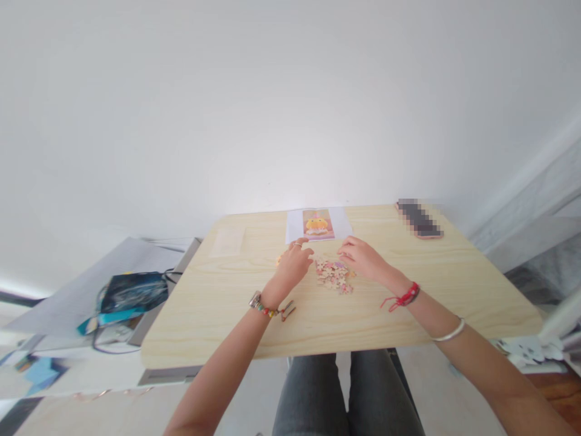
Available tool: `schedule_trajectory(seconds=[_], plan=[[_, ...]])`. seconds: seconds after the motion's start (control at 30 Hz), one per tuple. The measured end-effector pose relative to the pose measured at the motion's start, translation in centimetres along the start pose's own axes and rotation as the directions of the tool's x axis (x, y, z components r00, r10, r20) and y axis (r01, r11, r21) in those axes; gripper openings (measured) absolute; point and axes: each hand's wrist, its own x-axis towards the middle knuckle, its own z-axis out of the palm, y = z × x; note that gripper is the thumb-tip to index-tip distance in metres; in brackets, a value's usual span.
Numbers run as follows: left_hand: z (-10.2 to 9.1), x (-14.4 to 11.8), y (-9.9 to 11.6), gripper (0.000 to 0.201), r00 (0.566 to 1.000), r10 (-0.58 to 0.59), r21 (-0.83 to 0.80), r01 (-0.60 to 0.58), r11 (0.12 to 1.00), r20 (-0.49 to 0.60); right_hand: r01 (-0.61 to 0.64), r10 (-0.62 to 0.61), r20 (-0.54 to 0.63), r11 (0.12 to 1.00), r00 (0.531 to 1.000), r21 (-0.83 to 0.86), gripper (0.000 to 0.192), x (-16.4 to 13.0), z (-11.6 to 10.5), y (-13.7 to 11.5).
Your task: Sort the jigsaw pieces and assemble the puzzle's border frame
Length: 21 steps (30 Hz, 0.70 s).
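Puzzle pcs on wood table, white wall.

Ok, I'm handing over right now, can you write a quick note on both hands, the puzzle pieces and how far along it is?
Left hand: resting on the table, fingers curled just left of the puzzle pieces; whether it holds a piece cannot be told.
Right hand: fingertips at the right edge of the same pile, grip not clear.
Reference picture: lies flat on a white sheet at the far edge, beyond the hands.
Phone: far right corner, apart from the work.
Done: pieces gathered in one loose heap; no assembled section is visible.
Left: seemingly the whole puzzle.
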Motion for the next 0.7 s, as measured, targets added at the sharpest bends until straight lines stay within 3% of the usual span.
schedule_trajectory(seconds=[0.23,0.53,0.7], plan=[[1.3,-0.4,0.2,0.011,1.0,0.011,-0.02,-0.011,1.0,-0.027,-0.035,0.041,0.133,0.998,0.99,-0.048,0.005,2.7,2.5,-1.5],[1.9,-0.7,0.3,0.009,0.999,0.004,-0.022,-0.005,1.0,-0.037,-0.02,0.037,0.134,0.992,0.99,-0.125,0.012,2.7,1.9,-1.5],[1.4,-0.3,0.8,0.027,0.986,0.053,-0.098,-0.069,0.993,-0.16,-0.156,0.149,0.059,0.98,0.987,0.125,0.016,2.4,1.0,-1.1]])
